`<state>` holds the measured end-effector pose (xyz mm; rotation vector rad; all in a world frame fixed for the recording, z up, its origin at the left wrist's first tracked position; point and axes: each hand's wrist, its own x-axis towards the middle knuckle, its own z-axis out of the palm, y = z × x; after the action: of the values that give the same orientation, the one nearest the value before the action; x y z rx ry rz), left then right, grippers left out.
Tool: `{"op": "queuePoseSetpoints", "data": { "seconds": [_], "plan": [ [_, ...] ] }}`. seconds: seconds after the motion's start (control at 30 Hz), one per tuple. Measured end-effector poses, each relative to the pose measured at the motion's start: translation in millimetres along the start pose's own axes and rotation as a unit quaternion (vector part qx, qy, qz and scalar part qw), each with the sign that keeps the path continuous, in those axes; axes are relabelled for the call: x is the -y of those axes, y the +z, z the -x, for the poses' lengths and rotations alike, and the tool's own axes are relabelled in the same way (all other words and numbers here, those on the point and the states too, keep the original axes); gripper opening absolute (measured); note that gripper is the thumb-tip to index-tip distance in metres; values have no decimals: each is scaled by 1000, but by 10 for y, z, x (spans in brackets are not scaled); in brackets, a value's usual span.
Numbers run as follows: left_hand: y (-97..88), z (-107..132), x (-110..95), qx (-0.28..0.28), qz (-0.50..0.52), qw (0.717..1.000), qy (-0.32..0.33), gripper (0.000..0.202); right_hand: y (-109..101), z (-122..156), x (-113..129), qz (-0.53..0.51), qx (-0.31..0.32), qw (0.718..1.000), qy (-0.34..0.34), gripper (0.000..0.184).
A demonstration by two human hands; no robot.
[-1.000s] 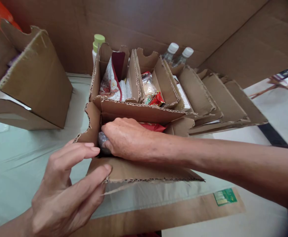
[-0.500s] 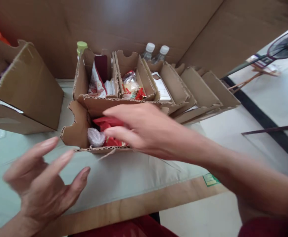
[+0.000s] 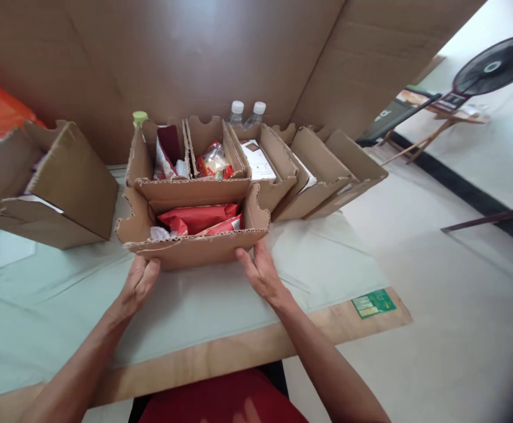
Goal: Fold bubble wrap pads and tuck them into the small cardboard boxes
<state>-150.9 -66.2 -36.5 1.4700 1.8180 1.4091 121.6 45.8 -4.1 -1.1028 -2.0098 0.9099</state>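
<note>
A cardboard box (image 3: 199,251) with an open top stands in front of me on the pale green cloth. Red packets (image 3: 203,217) fill most of it, and a clear plastic bundle (image 3: 160,232) lies at its left end. My left hand (image 3: 139,285) grips the box's lower left end, thumb on the front wall. At the lower right corner my right hand (image 3: 262,273) holds it likewise, thumb in front. The other fingers of both hands are partly hidden by the box.
Behind stands a row of cardboard boxes (image 3: 278,191) holding packets and a white box (image 3: 257,160). Bottles (image 3: 238,111) rise behind them. Another cardboard box (image 3: 78,194) stands left, near an orange bag (image 3: 1,103). The table's wooden edge (image 3: 221,364) is nearest me; a fan (image 3: 494,67) stands right.
My right hand has come out of the box and moved to its right corner. My left hand has moved right onto the left end. The view has shifted, showing the whole box.
</note>
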Motion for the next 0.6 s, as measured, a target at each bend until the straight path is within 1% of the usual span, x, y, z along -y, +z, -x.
{"op": "queuePoseSetpoints", "data": {
  "seconds": [0.07,0.13,0.2,0.27,0.33,0.37,0.4,0.47,0.53,0.57,0.6],
  "plan": [
    [54,15,-81,-19,12,1000,1,66,22,-20,69,-24,-20,999,6,57],
    [77,56,-209,-27,25,999,6,67,-63,13,131,-40,-32,999,-4,57],
    [96,96,-396,-32,38,999,21,65,-225,79,187,-43,-47,998,-20,57],
    [119,115,-635,-38,52,997,47,61,-428,148,254,-38,-71,996,-34,56],
    [118,114,-888,-36,69,994,81,58,-612,193,360,-32,-102,993,-46,54],
    [89,112,-1006,-31,77,992,99,58,-677,198,437,-30,-121,991,-55,52],
    [32,113,-1112,-29,80,990,114,58,-715,191,534,-29,-140,987,-67,50],
    [-172,122,-1285,-48,70,989,121,57,-708,137,779,-29,-166,981,-99,47],
    [-429,118,-1421,-91,56,989,99,51,-640,47,1045,-32,-154,979,-127,46],
    [-534,98,-1481,-114,55,988,87,48,-613,-2,1158,-34,-137,980,-138,46],
    [-599,61,-1537,-133,64,986,81,46,-608,-47,1242,-35,-120,981,-146,46]
  ]
}}
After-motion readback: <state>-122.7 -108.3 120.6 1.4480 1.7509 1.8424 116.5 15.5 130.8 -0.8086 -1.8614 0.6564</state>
